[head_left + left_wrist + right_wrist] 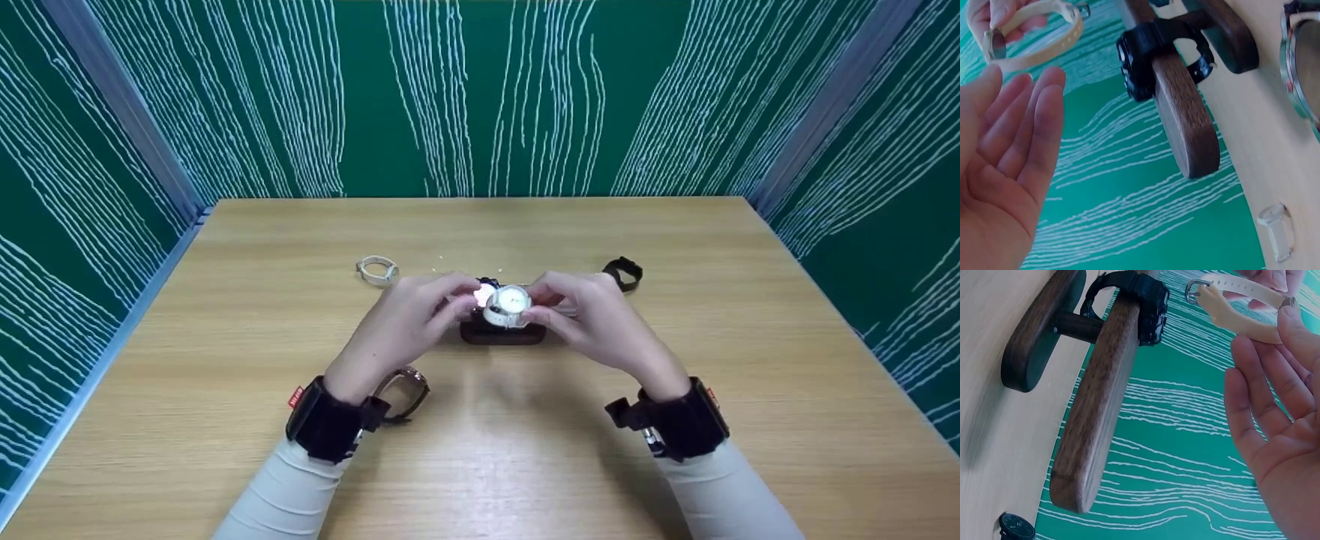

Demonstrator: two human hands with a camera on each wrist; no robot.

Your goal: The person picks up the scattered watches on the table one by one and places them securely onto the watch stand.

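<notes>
A white-strapped wristwatch [513, 300] hangs in the air over the middle of the table, its strap closed into a loop. My right hand [581, 315] pinches it at the right, with the thumb against its case in the right wrist view. My left hand [401, 315] is at its left, thumb and fingers extended and parted; whether they touch it is hard to tell. Just below the hands stands a dark wooden watch stand [1179, 107], partly hidden in the head view. A black watch [1145, 56] is looped around its bar.
On the table [225, 315], a white watch [377, 270] lies back left and a black watch [624, 274] back right. A watch with a dark strap [405, 394] lies beside my left wrist. Green walls [480, 97] with white lines enclose the table's back and sides.
</notes>
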